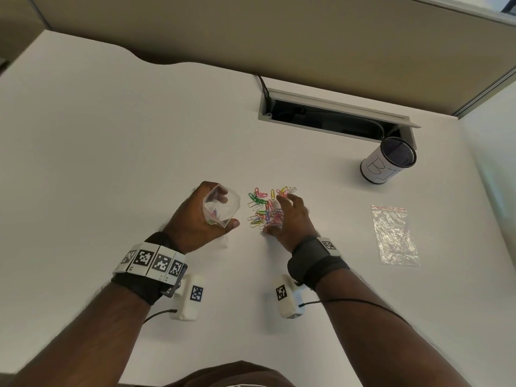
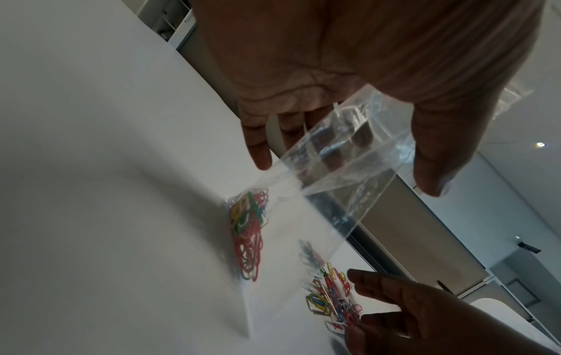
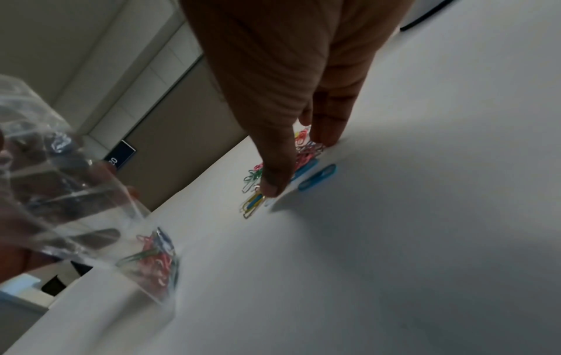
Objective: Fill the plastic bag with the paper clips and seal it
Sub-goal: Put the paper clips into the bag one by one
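Observation:
My left hand (image 1: pixel 226 210) grips a clear plastic bag (image 1: pixel 234 204) by its mouth and holds it open, upright on the white table (image 1: pixel 111 163). In the left wrist view the bag (image 2: pixel 364 192) hangs from thumb and fingers, with several coloured clips (image 2: pixel 247 228) at its bottom. Just right of it lies a loose pile of coloured paper clips (image 1: pixel 261 201). My right hand (image 1: pixel 275 216) is lowered onto that pile, thumb and fingers spread and touching the table around some clips (image 3: pixel 306 153). A blue clip (image 3: pixel 319 176) lies just beside the thumb.
A second flat clear bag with a red strip (image 1: pixel 395 236) lies at the right. A mesh cup wrapped in white paper (image 1: pixel 388 160) stands at the back right, in front of an open cable tray (image 1: pixel 335 115). A beige partition runs along the far edge.

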A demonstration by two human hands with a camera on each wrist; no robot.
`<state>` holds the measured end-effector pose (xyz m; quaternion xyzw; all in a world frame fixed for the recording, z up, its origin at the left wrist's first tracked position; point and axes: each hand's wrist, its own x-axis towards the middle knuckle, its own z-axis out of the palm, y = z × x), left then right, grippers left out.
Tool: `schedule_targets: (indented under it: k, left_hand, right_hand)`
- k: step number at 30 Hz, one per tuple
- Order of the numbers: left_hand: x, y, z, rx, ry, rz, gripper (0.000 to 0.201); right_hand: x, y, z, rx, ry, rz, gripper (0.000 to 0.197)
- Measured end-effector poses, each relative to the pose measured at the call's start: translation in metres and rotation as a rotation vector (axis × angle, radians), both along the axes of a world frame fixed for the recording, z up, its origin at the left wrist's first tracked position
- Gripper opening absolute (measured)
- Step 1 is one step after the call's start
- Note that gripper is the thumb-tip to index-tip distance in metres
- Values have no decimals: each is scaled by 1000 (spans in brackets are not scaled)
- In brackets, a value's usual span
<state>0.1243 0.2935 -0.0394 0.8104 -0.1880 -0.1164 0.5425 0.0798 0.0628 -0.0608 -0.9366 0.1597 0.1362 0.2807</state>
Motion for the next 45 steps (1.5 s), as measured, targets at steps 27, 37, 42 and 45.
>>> schedule_targets:
  k: [27, 37, 42, 45]
  left_hand:
    - [1, 0, -3, 6, 2, -2, 64]
    - [1, 0, 1, 18, 10, 11, 62]
    - [0, -1, 2, 19, 0, 2, 65]
    - [1, -3, 2, 31, 1, -13, 69]
  right_hand:
    - [2, -13, -1, -226, -71, 227, 18]
    - [3, -36, 29, 73, -222, -122, 16]
    - [8, -26, 66, 343, -300, -184, 14]
    - [13, -8, 93, 412, -304, -63, 17]
